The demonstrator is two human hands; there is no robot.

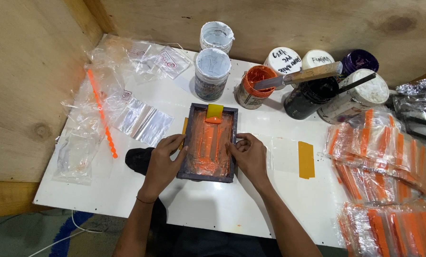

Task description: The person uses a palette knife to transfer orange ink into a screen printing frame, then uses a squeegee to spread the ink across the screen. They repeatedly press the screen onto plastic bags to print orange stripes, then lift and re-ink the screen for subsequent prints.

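Centrally, frame middle: dark-framed printing screen (208, 143) on white tabletop (222, 204), mesh already smeared orange, yellow squeegee (214, 113) parked at its top edge. Left hand (163, 159) and right hand (248, 154) grip its sides, fingers curled. Printed packets (389, 157) stacked right; blank ones (141, 121) remain left.

Both forearms are bare, with no sleeves in view. The left hand (164, 154) has a thin dark band around its wrist. The right hand (249, 154) wears nothing; no gloves or rings show.
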